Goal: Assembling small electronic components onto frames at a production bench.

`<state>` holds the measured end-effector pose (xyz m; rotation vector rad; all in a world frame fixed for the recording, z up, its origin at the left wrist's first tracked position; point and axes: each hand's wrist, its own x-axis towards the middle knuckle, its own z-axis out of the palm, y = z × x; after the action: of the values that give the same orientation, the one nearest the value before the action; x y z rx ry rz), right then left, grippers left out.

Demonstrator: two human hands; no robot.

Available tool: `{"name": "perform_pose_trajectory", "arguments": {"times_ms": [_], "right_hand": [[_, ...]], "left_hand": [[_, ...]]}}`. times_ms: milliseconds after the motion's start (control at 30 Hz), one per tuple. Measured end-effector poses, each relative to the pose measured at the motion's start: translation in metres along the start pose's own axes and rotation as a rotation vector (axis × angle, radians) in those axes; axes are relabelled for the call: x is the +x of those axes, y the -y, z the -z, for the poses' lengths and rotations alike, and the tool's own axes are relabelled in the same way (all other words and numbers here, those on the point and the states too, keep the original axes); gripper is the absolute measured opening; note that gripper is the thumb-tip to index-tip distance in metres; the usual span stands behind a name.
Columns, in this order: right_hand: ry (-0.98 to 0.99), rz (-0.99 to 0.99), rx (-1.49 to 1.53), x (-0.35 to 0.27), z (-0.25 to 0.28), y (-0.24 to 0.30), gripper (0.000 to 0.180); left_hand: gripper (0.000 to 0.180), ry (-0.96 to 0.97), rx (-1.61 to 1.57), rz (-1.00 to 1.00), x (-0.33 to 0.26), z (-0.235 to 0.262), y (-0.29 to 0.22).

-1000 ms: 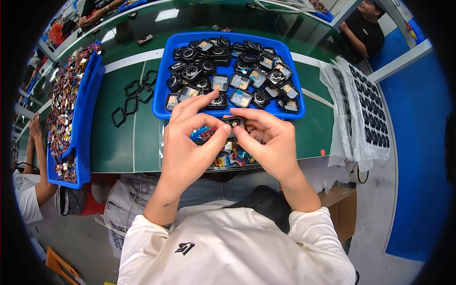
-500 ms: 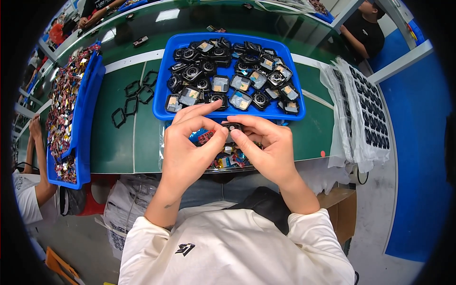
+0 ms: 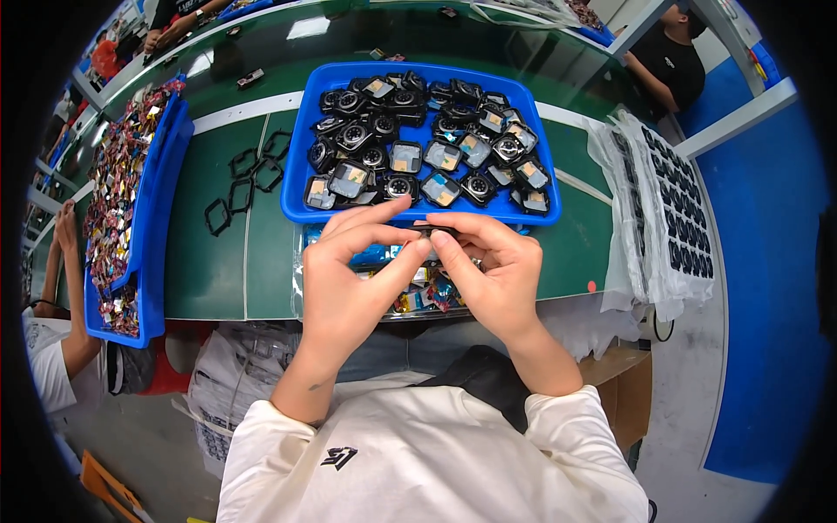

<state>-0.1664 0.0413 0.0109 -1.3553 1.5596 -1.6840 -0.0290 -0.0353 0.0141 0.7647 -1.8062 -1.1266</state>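
Both of my hands meet over the near edge of the green table (image 3: pixel 214 270). My left hand (image 3: pixel 353 275) and my right hand (image 3: pixel 493 270) pinch one small black part (image 3: pixel 433 232) between their fingertips. Just beyond them stands a blue tray (image 3: pixel 301 187) filled with several small black square and round modules with shiny faces. Under my hands lies a clear bag of small colourful pieces (image 3: pixel 418 296), mostly hidden by my fingers.
Several empty black frames (image 3: pixel 248 179) lie left of the tray. A long blue bin of shiny scraps (image 3: pixel 122 205) runs along the left side. White sheets holding dark parts (image 3: pixel 667 205) lie at the right. Other people sit at the far left and the back right.
My hands have drawn slightly toward me and closed tighter together around the small black part. The tray and the frames have not moved.
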Motion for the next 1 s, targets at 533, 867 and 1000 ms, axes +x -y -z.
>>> {"name": "perform_pose_trajectory", "arguments": {"times_ms": [533, 867, 1000], "right_hand": [[-0.017, -0.018, 0.220, 0.005, 0.005, 0.003, 0.015], [0.084, 0.184, 0.124, 0.003, 0.007, 0.005, 0.019], [0.081, 0.089, 0.278, 0.003, 0.008, 0.003, 0.020]], "left_hand": [[0.007, 0.203, -0.694, 0.398, -0.013, 0.007, 0.006], [0.006, 0.094, -0.746, 0.369, -0.013, -0.001, 0.009], [0.016, 0.011, -0.712, 0.386, -0.012, -0.007, 0.004]]}}
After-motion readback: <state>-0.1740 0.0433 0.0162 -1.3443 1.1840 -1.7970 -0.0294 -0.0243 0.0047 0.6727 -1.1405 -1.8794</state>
